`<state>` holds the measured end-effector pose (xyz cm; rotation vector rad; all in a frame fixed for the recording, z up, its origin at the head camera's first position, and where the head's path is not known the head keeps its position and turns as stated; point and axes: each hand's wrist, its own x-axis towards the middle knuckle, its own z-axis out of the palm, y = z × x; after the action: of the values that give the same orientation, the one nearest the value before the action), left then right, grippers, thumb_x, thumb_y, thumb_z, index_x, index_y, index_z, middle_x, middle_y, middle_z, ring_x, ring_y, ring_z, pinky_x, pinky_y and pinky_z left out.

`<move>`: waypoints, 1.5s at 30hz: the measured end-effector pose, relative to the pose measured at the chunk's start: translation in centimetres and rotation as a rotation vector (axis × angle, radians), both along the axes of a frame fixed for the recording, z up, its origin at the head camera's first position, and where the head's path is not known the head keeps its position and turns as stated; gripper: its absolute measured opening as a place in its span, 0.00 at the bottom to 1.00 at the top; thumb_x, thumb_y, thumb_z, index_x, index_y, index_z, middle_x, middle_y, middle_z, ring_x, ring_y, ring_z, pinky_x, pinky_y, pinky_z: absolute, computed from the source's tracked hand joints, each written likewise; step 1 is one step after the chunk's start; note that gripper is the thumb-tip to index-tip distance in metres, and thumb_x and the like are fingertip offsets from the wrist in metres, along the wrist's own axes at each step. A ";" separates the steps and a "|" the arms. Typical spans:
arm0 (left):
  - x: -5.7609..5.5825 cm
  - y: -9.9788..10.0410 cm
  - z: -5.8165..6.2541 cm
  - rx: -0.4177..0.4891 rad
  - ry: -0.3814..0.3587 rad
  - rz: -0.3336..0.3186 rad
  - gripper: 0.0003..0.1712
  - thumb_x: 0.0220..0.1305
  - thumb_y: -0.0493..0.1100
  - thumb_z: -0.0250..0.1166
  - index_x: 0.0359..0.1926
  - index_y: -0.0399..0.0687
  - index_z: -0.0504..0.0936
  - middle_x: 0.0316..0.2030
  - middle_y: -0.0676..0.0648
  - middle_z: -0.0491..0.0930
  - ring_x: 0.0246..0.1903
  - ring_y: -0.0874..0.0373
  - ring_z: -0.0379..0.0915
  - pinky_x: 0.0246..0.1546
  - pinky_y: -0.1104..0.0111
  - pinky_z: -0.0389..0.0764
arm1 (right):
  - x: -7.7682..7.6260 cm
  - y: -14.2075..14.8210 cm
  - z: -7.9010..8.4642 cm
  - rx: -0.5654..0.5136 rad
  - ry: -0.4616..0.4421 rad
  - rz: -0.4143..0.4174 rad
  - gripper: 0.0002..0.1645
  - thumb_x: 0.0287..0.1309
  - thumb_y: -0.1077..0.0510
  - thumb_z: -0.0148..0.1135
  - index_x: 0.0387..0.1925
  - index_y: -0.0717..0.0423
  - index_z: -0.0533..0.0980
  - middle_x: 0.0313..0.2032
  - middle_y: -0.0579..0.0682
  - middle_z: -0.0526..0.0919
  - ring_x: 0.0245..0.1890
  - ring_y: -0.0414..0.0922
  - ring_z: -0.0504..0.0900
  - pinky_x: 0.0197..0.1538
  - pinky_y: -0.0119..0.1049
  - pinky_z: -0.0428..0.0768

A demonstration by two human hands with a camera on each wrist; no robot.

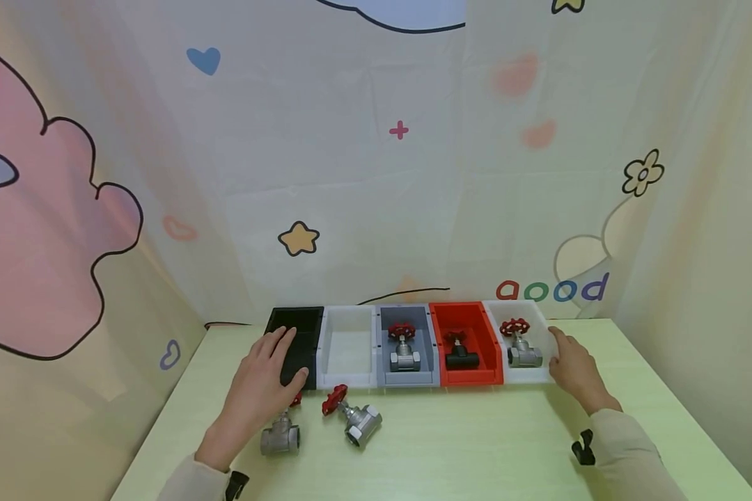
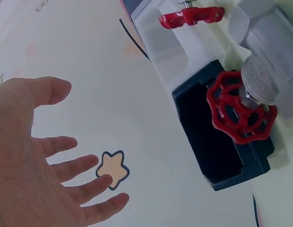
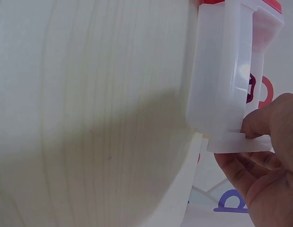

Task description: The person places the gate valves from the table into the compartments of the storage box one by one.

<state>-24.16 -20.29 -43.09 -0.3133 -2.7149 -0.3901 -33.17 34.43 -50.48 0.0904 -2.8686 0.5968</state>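
Observation:
My left hand (image 1: 257, 383) hovers with spread fingers over the black bin (image 1: 302, 355) at the row's left end. The left wrist view shows its palm and fingers (image 2: 75, 168) holding nothing. Just below this hand lies a grey metal valve (image 1: 280, 437) with a red handwheel, partly hidden by it. Another metal valve (image 1: 362, 423) with a red handwheel (image 2: 241, 108) lies tilted to its right. My right hand (image 1: 578, 372) pinches the outer side wall of the rightmost white bin (image 3: 222, 71), thumb inside and fingers outside. That bin contains a metal valve (image 1: 523, 351).
Between the end bins stand a white bin (image 1: 349, 348), a grey bin (image 1: 385, 379) with a metal valve (image 1: 404, 355), and a red bin (image 1: 470, 379) with a black-bodied valve (image 1: 461, 356). A printed curtain (image 1: 351, 174) hangs behind the pale table (image 1: 464, 445).

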 end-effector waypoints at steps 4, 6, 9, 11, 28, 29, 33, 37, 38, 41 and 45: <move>0.4 0.6 0.1 -0.014 0.030 -0.035 0.42 0.62 0.56 0.64 0.73 0.48 0.63 0.70 0.39 0.64 0.69 0.39 0.59 0.60 0.41 0.68 | 0.0 0.1 -0.1 0.000 -0.011 -0.005 0.37 0.57 0.69 0.55 0.68 0.71 0.57 0.55 0.79 0.70 0.51 0.73 0.75 0.49 0.67 0.74; 0.6 0.9 0.1 -0.023 0.039 -0.046 0.41 0.63 0.56 0.64 0.73 0.49 0.63 0.70 0.40 0.64 0.68 0.40 0.60 0.59 0.42 0.69 | 0.0 0.1 0.0 -0.001 -0.014 -0.008 0.37 0.57 0.69 0.55 0.68 0.71 0.57 0.55 0.79 0.70 0.51 0.73 0.75 0.50 0.67 0.74; 0.7 1.5 0.1 -0.029 0.038 -0.053 0.41 0.62 0.56 0.64 0.73 0.50 0.63 0.70 0.41 0.64 0.68 0.41 0.60 0.58 0.43 0.72 | 0.0 0.2 0.0 -0.004 -0.018 -0.011 0.37 0.57 0.69 0.55 0.68 0.71 0.56 0.55 0.79 0.70 0.52 0.74 0.74 0.50 0.67 0.73; 0.9 1.9 0.1 -0.024 0.035 -0.061 0.41 0.62 0.56 0.64 0.73 0.51 0.63 0.70 0.42 0.64 0.68 0.42 0.61 0.56 0.45 0.75 | 0.0 0.2 0.1 -0.004 -0.020 -0.012 0.37 0.57 0.69 0.55 0.68 0.71 0.56 0.56 0.79 0.70 0.52 0.74 0.74 0.50 0.68 0.73; 2.0 5.1 -0.9 -0.029 -0.085 -0.063 0.40 0.61 0.57 0.65 0.72 0.58 0.65 0.68 0.48 0.68 0.53 0.51 0.76 0.21 0.67 0.71 | 0.1 0.1 0.0 0.007 -0.005 -0.002 0.37 0.57 0.68 0.55 0.68 0.71 0.57 0.54 0.79 0.70 0.51 0.73 0.75 0.50 0.67 0.73; 2.1 5.2 -1.1 -0.029 -0.085 -0.073 0.39 0.61 0.57 0.65 0.72 0.58 0.65 0.68 0.48 0.68 0.53 0.51 0.77 0.21 0.67 0.71 | 0.1 0.1 0.0 0.008 -0.001 -0.001 0.37 0.57 0.68 0.55 0.68 0.71 0.57 0.54 0.79 0.71 0.50 0.73 0.75 0.49 0.67 0.73; 2.0 5.8 -1.7 -0.030 -0.109 -0.097 0.38 0.62 0.57 0.63 0.71 0.58 0.66 0.66 0.48 0.70 0.54 0.49 0.77 0.29 0.61 0.79 | 0.1 0.2 0.0 0.001 0.000 -0.003 0.37 0.57 0.69 0.55 0.68 0.71 0.56 0.54 0.79 0.71 0.50 0.73 0.75 0.49 0.67 0.73; 1.8 6.4 -2.3 -0.009 -0.170 -0.114 0.38 0.62 0.58 0.62 0.72 0.58 0.65 0.67 0.48 0.70 0.55 0.48 0.77 0.34 0.55 0.80 | 0.0 0.1 -0.1 -0.006 -0.010 -0.015 0.37 0.58 0.69 0.54 0.68 0.70 0.56 0.55 0.79 0.70 0.51 0.73 0.74 0.50 0.68 0.73; 1.8 6.6 -2.5 -0.009 -0.182 -0.120 0.37 0.62 0.58 0.62 0.71 0.58 0.66 0.66 0.49 0.70 0.54 0.49 0.77 0.35 0.55 0.80 | 0.0 0.1 -0.2 -0.008 -0.015 -0.018 0.37 0.58 0.69 0.54 0.68 0.70 0.56 0.55 0.78 0.70 0.51 0.73 0.74 0.50 0.68 0.73; 1.8 6.9 -3.1 -0.017 -0.203 -0.145 0.36 0.63 0.57 0.62 0.71 0.56 0.67 0.65 0.49 0.72 0.52 0.50 0.79 0.33 0.57 0.80 | 0.0 0.0 -0.1 -0.006 -0.021 -0.019 0.37 0.58 0.68 0.55 0.68 0.70 0.56 0.55 0.78 0.70 0.51 0.73 0.75 0.50 0.68 0.73; 1.9 7.2 -3.8 -0.039 -0.209 -0.169 0.35 0.63 0.54 0.62 0.70 0.54 0.68 0.63 0.48 0.74 0.46 0.50 0.82 0.30 0.59 0.79 | 0.0 0.0 0.0 -0.004 -0.027 -0.019 0.37 0.58 0.68 0.55 0.68 0.70 0.56 0.55 0.79 0.70 0.51 0.73 0.75 0.49 0.68 0.73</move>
<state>-22.29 -13.08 -46.89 -0.5442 -2.9126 -0.4392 -33.18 34.45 -50.51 0.0546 -2.8908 0.6044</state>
